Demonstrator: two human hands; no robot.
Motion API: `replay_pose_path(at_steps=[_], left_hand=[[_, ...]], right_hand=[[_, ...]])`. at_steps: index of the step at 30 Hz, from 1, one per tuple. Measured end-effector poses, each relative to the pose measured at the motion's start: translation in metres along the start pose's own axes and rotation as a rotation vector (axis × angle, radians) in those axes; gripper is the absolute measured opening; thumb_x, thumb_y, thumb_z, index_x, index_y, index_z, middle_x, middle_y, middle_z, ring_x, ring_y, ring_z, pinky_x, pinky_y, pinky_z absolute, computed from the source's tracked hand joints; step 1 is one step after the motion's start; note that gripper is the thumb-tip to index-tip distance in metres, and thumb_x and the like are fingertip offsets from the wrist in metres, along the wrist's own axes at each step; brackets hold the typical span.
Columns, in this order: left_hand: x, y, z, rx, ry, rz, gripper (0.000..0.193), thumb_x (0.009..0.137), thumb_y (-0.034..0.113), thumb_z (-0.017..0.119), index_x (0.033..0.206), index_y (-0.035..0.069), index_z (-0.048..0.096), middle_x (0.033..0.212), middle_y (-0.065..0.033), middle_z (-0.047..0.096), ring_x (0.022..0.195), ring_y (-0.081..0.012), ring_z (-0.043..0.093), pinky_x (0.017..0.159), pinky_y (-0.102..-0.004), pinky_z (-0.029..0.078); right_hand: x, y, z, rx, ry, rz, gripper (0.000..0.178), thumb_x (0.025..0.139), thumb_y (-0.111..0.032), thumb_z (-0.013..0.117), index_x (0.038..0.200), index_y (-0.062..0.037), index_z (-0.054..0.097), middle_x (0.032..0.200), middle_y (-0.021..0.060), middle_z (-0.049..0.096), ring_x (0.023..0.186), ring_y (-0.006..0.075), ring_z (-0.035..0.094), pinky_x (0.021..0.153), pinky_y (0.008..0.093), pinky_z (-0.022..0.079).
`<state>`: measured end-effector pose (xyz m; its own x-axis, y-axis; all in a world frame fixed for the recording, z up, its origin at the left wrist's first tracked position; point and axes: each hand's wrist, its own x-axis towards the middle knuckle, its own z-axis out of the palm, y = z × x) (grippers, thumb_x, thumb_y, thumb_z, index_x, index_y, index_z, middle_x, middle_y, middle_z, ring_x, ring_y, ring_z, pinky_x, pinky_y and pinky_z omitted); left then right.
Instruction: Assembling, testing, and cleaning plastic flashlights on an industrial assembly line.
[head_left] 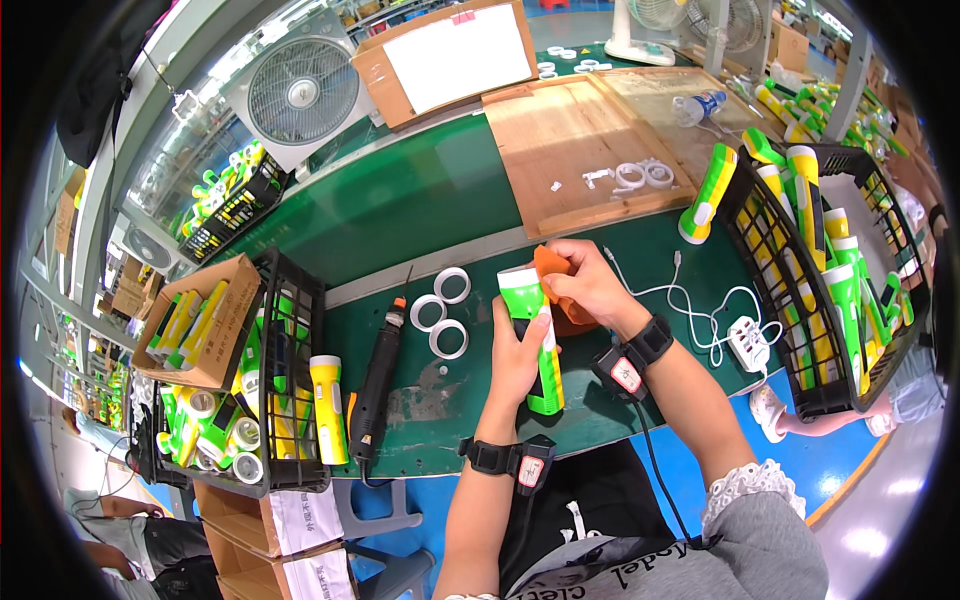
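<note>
My left hand (pixel 516 355) is wrapped round a green and yellow flashlight (pixel 545 385), held upright with its white-rimmed head at the top. Close beside that head, my right hand (pixel 590 285) pinches an orange cloth (pixel 553 264), which hangs down behind the flashlight. Whether the cloth touches the flashlight I cannot tell. Left of my hands, several white rings (pixel 448 339) lie on the green tabletop (pixel 420 390). Farther left lies a black electric screwdriver (pixel 378 380), its bit pointing away from me. A yellow flashlight (pixel 327 408) stands beside it.
Black crates of flashlights stand at left (pixel 298 475) and right (pixel 740 230); a cardboard box (pixel 225 335) sits on the left one. A white charging hub (pixel 748 343) with cables lies right. Behind are a wooden board (pixel 560 150), a bottle (pixel 700 107) and a fan (pixel 303 90).
</note>
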<state>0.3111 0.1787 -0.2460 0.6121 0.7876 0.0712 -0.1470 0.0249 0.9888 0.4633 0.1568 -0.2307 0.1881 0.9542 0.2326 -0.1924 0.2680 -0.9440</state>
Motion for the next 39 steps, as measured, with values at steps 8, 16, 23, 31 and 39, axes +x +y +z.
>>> replay_pose_path(at_steps=[8,16,23,31,39], left_hand=[[0.0,-0.001,-0.002,-0.08,-0.019,-0.021,0.038,0.087,0.02,0.05,0.117,0.008,0.031,0.084,-0.0081,0.053,0.058,-0.0148,0.057,0.05,-0.026,0.05],[0.001,-0.005,-0.005,-0.016,-0.011,-0.017,0.035,0.087,0.017,0.049,0.116,0.008,0.032,0.086,-0.0086,0.053,0.059,-0.0148,0.057,0.05,-0.0261,0.05],[0.0,-0.003,-0.002,-0.262,-0.082,-0.098,0.035,0.089,0.031,0.045,0.113,0.007,0.036,0.085,-0.0084,0.053,0.056,-0.0155,0.055,0.046,-0.0256,0.047],[0.007,-0.006,-0.021,-1.0,-0.051,-0.129,0.049,0.088,0.045,0.042,0.118,0.005,0.043,0.085,-0.0033,0.048,0.06,-0.011,0.043,0.046,-0.0208,0.038],[0.015,-0.011,-0.038,-1.317,-0.064,-0.085,0.04,0.082,0.032,0.044,0.11,0.003,0.046,0.087,-0.0062,0.052,0.065,-0.0131,0.048,0.055,-0.0227,0.047]], right_hand=[[-0.001,-0.002,0.004,0.121,0.003,0.031,0.016,0.074,-0.004,0.055,0.089,0.0008,0.058,0.079,0.0015,0.059,0.07,0.0063,0.055,0.062,0.0212,0.045],[-0.002,-0.01,0.006,-0.05,0.009,0.1,0.016,0.071,-0.007,0.058,0.086,-0.002,0.057,0.074,-0.0018,0.057,0.068,0.0045,0.053,0.061,0.021,0.044],[-0.001,0.011,-0.003,0.335,0.017,0.022,0.017,0.079,-0.003,0.047,0.093,0.0004,0.057,0.082,0.0041,0.06,0.068,0.0077,0.057,0.059,0.0207,0.046],[0.002,0.006,0.021,-0.651,0.187,-0.399,0.074,0.064,0.015,0.044,0.132,-0.0144,0.038,0.124,0.0139,0.04,0.1,0.0256,0.05,0.079,0.0289,0.046],[-0.001,0.0,0.035,-0.764,-0.262,-0.591,0.059,0.06,-0.001,0.058,0.116,-0.0136,0.048,0.124,0.0129,0.043,0.111,0.0315,0.042,0.093,0.0422,0.032]])
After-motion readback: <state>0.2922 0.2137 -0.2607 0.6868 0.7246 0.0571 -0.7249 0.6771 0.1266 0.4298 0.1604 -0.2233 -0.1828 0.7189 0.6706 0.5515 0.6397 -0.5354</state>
